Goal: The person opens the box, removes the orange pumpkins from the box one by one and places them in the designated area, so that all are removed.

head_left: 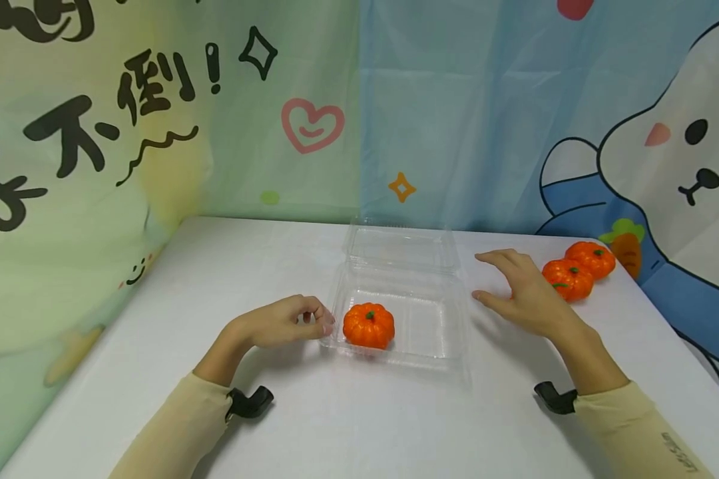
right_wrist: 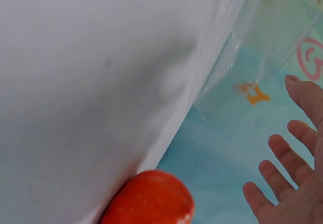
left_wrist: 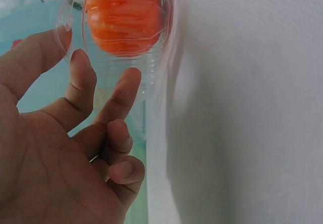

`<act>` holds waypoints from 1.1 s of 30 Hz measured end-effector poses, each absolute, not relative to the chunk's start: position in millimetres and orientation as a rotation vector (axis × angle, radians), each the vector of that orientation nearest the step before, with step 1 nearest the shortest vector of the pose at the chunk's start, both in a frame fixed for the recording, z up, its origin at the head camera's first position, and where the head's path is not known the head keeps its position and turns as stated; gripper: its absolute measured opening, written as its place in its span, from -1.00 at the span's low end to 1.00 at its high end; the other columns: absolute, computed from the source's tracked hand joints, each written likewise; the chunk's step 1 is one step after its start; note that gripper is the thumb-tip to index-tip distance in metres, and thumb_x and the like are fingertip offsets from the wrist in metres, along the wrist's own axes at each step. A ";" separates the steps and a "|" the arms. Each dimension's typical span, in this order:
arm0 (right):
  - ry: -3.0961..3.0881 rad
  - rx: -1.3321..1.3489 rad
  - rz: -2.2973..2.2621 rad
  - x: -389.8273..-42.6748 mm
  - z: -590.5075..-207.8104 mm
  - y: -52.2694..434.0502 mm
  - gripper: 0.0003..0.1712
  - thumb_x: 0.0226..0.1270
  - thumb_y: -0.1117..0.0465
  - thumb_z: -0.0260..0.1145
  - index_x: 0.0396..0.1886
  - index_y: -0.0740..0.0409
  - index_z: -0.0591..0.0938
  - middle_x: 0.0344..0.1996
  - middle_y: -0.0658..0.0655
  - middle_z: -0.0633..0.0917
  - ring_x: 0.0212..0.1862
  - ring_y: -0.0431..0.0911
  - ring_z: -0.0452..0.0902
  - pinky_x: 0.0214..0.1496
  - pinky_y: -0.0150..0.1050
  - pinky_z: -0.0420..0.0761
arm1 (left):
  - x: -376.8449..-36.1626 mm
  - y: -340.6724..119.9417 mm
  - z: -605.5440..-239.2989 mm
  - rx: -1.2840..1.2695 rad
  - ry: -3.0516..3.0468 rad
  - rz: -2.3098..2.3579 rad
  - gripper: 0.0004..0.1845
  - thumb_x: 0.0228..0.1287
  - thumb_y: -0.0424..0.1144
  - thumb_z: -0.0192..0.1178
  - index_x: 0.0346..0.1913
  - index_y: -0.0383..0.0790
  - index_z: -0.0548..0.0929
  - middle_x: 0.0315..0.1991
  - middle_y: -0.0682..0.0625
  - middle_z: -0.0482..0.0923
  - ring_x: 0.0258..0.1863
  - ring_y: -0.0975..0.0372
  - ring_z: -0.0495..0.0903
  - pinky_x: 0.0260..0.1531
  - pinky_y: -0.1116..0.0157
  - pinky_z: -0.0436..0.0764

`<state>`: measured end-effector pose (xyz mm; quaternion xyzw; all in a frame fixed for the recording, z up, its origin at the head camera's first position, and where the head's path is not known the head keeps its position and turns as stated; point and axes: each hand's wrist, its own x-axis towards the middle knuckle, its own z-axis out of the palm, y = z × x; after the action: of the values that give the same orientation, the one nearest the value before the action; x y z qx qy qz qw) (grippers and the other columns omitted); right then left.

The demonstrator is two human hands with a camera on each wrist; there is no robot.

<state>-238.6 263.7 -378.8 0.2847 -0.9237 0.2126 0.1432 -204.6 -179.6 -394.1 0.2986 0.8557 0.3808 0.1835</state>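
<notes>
My left hand (head_left: 287,321) rests on the white table (head_left: 216,279) at the left edge of the clear clamshell container (head_left: 422,332). Its fingers are loosely curled and grasp nothing; in the left wrist view the fingertips (left_wrist: 132,77) sit just beside the container wall, and I cannot tell whether they touch it. My right hand (head_left: 518,293) hovers spread and released between the container and two small pumpkins (head_left: 580,269) lying near the right table edge. It holds nothing.

One pumpkin (head_left: 368,325) already sits in the container's tray, toward its left front corner. The hinged lid (head_left: 403,246) lies folded back behind the tray.

Step in hand, by my judgement: loading, one of three pumpkins placed, right hand between placements.

Next move, as I judge it, requires:
- turning my right hand toward the nearer of the two loose pumpkins and closing the fingers round its body;
- lifting it clear of its neighbour, which it touches;
- setting it in the bare right part of the tray while my left hand steadies the light plastic
</notes>
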 end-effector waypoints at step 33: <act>-2.732 1.145 0.747 -237.8 -378.1 195.3 -0.25 0.28 -0.06 0.51 0.41 0.00 0.49 0.33 0.13 0.50 0.36 0.09 0.37 0.35 0.22 0.45 | -204.0 -177.9 -396.3 0.850 2.426 1.064 -0.84 0.45 -0.06 0.19 -0.18 -0.04 0.69 0.01 0.11 0.70 0.03 0.17 0.54 0.11 0.11 0.46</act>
<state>-237.8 195.3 -378.1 0.3745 -0.8935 0.2441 0.0432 -204.0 -177.9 -396.3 0.3008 0.8578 0.3764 0.1788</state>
